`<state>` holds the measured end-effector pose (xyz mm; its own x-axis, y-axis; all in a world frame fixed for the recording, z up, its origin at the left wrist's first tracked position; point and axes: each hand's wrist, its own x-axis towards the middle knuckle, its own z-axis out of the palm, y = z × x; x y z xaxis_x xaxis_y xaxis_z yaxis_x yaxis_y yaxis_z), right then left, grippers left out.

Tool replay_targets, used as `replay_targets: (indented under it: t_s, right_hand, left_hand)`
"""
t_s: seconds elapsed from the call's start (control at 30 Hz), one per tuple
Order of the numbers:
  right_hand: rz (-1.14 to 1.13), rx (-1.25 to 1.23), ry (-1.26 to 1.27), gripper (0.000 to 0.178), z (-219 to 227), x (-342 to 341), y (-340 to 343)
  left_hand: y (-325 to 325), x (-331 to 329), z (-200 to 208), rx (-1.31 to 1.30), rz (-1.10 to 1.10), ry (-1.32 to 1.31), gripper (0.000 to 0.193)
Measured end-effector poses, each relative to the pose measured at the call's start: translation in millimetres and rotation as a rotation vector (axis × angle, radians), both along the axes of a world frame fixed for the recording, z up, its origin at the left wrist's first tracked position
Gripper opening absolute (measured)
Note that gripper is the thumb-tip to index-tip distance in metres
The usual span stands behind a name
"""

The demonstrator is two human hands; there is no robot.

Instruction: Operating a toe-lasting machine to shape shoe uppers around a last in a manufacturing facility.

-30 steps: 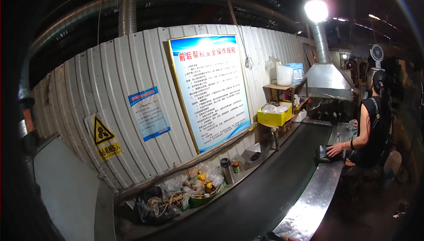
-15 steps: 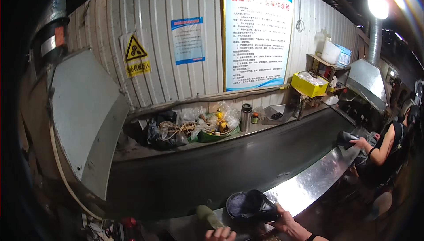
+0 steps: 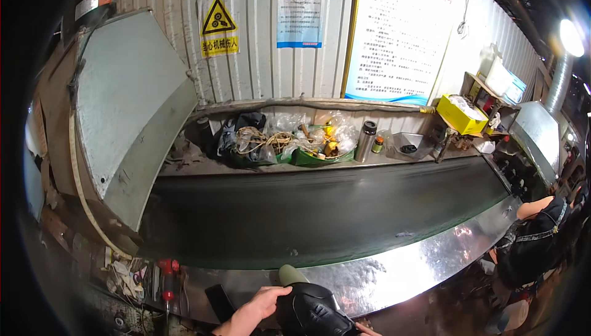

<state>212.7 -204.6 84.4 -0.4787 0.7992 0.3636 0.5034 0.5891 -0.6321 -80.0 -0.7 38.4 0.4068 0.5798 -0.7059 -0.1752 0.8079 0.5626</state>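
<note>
1. Here's our black shoe [image 3: 314,312], smooth and laced, at the table's [image 3: 425,259] near edge; its long axis slants from upper left to lower right, toe end unclear.
2. We see a rounded, dull-green piece [image 3: 288,274] poking past its upper end, inside or behind, we can't tell.
3. Our left hand [image 3: 266,302] grips the upper-left edge; our right hand [image 3: 367,330] is mostly cut off, its grasp unclear.
4. Beyond shiny metal, we've a dark, matte belt [image 3: 332,210].

One black shoe [image 3: 313,311], three wall signs [image 3: 300,17], one flask [image 3: 365,142], one yellow box [image 3: 458,118]
</note>
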Motion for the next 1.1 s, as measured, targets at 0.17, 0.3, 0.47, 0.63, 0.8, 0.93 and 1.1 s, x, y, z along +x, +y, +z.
replay_targets:
  t_s: [0.17, 0.3, 0.47, 0.63, 0.8, 0.93, 1.1]
  right_hand:
    - [-0.084, 0.102, -0.095, 0.066, -30, -33, 19]
    - [-0.216, -0.172, 0.157, 0.097, -68, -37, 37]
    - [-0.216, -0.7, 0.444, 0.11, -63, -34, 28]
    - [-0.038, -0.594, 0.206, 0.106, -25, -12, 29]
    - [-0.06, -1.139, 0.393, 0.105, -37, -4, 31]
    - [0.026, -1.111, 0.366, 0.107, -54, -2, 36]
    - [-0.038, -0.925, 0.363, 0.114, -92, 1, 14]
  left_hand:
    - [35, 13, -62, 0.71, 0.118, 0.807, 0.031]
    - [53, 42, -67, 0.817, 0.191, 1.032, 0.03]
    - [40, 34, -76, 0.778, 0.193, 1.118, 0.03]
    - [27, 47, -44, 0.373, 0.022, 0.874, 0.048]
    - [9, 71, -33, 0.5, -0.163, 1.239, 0.066]
    - [14, 59, -52, 0.534, -0.028, 1.274, 0.059]
    - [1, 32, -44, 0.436, 0.171, 1.085, 0.046]
